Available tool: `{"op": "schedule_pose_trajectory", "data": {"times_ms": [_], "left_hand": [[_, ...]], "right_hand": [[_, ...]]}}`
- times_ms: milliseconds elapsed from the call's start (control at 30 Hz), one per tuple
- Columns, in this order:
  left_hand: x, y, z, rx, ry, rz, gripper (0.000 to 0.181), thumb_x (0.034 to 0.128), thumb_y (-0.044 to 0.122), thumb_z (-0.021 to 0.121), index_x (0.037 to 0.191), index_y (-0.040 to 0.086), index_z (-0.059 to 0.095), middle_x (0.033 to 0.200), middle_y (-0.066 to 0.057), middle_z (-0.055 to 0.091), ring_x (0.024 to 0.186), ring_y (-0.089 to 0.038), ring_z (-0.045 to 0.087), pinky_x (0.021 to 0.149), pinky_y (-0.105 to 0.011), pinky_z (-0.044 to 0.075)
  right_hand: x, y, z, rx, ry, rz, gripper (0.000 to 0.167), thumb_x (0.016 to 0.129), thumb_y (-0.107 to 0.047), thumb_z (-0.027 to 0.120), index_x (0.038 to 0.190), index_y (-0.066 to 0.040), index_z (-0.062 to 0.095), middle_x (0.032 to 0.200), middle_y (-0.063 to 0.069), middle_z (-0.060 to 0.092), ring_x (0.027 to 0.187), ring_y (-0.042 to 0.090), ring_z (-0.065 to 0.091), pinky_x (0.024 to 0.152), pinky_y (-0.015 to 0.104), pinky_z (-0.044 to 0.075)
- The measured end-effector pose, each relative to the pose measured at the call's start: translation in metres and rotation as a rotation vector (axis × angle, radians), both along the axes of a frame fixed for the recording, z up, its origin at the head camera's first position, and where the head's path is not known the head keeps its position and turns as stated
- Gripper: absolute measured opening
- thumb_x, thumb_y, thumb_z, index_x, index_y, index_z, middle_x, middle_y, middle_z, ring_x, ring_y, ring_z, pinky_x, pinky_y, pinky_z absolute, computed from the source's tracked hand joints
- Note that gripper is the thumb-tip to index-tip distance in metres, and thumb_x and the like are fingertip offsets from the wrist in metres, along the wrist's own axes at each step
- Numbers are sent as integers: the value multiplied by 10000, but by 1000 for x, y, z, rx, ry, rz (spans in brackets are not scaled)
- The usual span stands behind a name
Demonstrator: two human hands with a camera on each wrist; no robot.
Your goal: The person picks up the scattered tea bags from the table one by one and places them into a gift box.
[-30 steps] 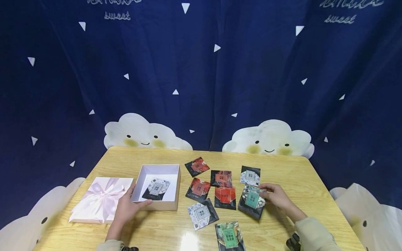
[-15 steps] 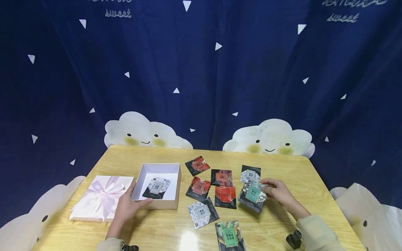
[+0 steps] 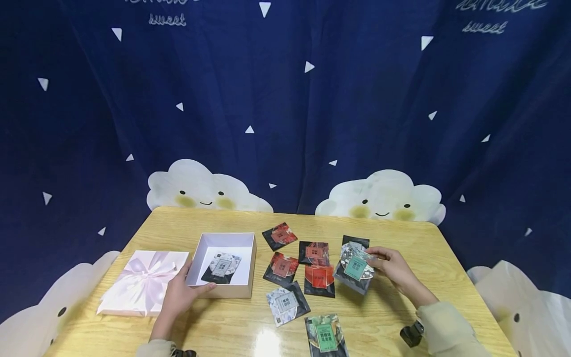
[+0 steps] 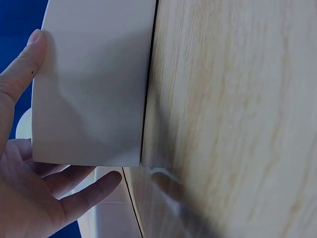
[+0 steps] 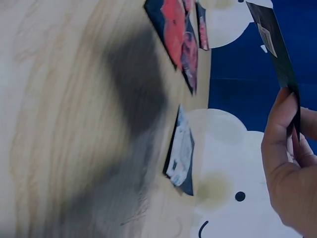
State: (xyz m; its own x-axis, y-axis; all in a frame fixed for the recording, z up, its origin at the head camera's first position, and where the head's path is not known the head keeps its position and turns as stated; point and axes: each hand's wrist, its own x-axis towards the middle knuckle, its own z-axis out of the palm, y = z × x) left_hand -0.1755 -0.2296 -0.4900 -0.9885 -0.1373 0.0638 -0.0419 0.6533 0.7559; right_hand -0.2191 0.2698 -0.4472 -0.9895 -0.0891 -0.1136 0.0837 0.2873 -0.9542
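My left hand holds the near left corner of an open white box, thumb along the front wall and fingers at its left side. Inside the box lies a black-and-white packet. In the left wrist view the thumb and fingers span the corner of the box wall. My right hand pinches a packet with a teal label by its right edge. In the right wrist view that packet is raised off the table, between thumb and fingers. Behind it in the head view, a grey-labelled packet is partly covered.
A pale pink lid with a bow lies left of the box. Several red packets lie mid-table, with a white-and-black packet and a green-labelled packet nearer the front. A dark blue curtain hangs behind the table.
My right hand has lifted the teal-labelled packet off the table and moved it slightly up and left in the head view, over part of the grey-labelled one. The left hand stays on the box.
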Motion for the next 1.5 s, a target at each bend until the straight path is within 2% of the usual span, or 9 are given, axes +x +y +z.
{"op": "schedule_pose_trajectory", "data": {"times_ms": [200,467,900,1133,1500], "left_hand": [[1,-1,0,-10,19,2,1042,638,352,819,1364,-132,249,1301,-371,360,1165,-500,386,962,-551,332],[-2,-3,0,-8,21,-4,1060,637,355,818,1372,-130,228,1304,-371,355,1168,-499,382,968,-546,327],[-1,-1,-2,14,-7,12,1069,634,360,819,1383,-113,221,1333,-359,326,1203,-489,343,990,-541,297],[-1,-1,-5,-8,-5,13,1066,633,374,817,1376,-119,233,1316,-360,350,1181,-493,371,974,-544,321],[1,0,-3,-23,13,9,1055,632,356,822,1364,-134,242,1298,-370,362,1151,-506,397,951,-550,347]], "right_hand": [[-6,-7,5,-57,12,20,367,879,-4,544,1205,139,456,849,45,554,692,104,530,608,304,513],[-13,-18,12,-70,26,18,345,886,0,529,1196,138,466,873,69,571,695,109,554,613,288,520],[-24,-38,24,-119,34,26,333,880,7,528,1183,132,472,880,65,592,698,117,578,597,262,519],[-30,-50,34,-152,31,26,357,869,29,521,1194,154,446,879,73,569,719,110,572,610,242,520],[-41,-68,42,-219,57,46,320,856,42,539,1150,151,475,805,0,590,665,80,556,569,210,496]]}}
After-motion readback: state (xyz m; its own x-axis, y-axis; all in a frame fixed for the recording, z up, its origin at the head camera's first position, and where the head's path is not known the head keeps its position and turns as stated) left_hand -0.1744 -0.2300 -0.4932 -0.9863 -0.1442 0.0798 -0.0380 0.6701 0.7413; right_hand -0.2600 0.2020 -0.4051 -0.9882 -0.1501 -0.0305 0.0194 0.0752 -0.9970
